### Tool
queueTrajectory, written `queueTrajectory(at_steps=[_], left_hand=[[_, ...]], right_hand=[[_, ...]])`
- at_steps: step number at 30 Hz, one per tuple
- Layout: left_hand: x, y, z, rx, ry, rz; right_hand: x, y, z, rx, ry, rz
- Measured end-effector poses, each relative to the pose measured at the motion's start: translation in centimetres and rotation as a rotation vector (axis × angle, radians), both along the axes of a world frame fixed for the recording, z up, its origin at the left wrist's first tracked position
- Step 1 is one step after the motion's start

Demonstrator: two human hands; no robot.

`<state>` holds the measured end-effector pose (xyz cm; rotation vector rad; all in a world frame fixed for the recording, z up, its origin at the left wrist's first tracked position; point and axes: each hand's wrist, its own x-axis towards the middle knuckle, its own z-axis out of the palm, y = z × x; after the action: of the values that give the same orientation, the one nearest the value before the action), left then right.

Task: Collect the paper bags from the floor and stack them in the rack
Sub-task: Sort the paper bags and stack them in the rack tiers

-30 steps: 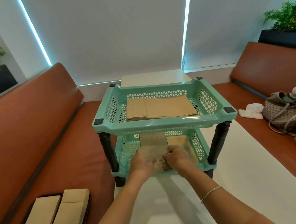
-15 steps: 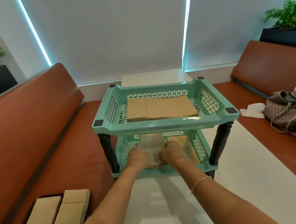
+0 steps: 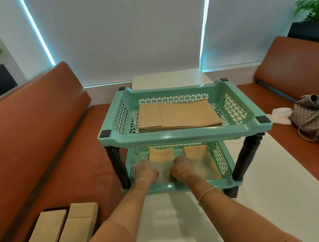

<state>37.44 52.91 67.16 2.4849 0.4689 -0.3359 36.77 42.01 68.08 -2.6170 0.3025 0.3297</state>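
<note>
- A mint-green rack [image 3: 185, 135] with two perforated tiers and dark legs is standing on a white table [image 3: 269, 198] between two brown benches.
- Both hands are reaching into the near opening of the lower tier [image 3: 219, 154], side by side, with a small gap between them.
- The left hand [image 3: 147, 170] is lying on the near end of a paper bag [image 3: 161, 154] that is sitting in the left half of the lower tier; its fingers are curling down at the bag's near end, though whether they are gripping it cannot be told.
- The right hand [image 3: 181, 167] is meeting the same bag on its right side, fingers bending inward; the grip itself is blurred and cannot be told.
- A second stack of bags [image 3: 195, 151] is lying in the right half of the lower tier, just beside the first.
- A flat pile of paper bags [image 3: 179, 118] is resting in the upper tier, centred.
- More folded bags [image 3: 68, 235] are lying in a dark tray on the near left bench.
- A woven handbag [image 3: 318, 119] is sitting on the right bench, and a thin bracelet [image 3: 208, 192] is circling the right wrist.
</note>
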Motion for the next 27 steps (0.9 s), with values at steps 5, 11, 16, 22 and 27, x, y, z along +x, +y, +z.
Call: queueTrajectory(at_steps=[5,11,16,22,27], left_hand=[[0.1,-0.2,-0.2,0.052,-0.029,0.013],[-0.1,-0.3,0.0,0.13,-0.021,0.006],[-0.3,-1.2,0.9,0.179,-0.102,-0.036],[-0.8,-6.0,2.2,-0.074,-0.14,-0.142],[-1.4,-8.8,1.9,-0.131,0.01,-0.198]], right_hand=[[0.3,0.3,-0.5,-0.029,0.011,0.022],[0.3,0.8,-0.8,-0.058,0.029,0.038],[0.5,-1.0,0.6,-0.038,-0.04,0.025],[0.7,-7.1,0.3,-0.076,-0.004,-0.17],[0.6,-7.7,-1.1,-0.056,0.028,-0.188]])
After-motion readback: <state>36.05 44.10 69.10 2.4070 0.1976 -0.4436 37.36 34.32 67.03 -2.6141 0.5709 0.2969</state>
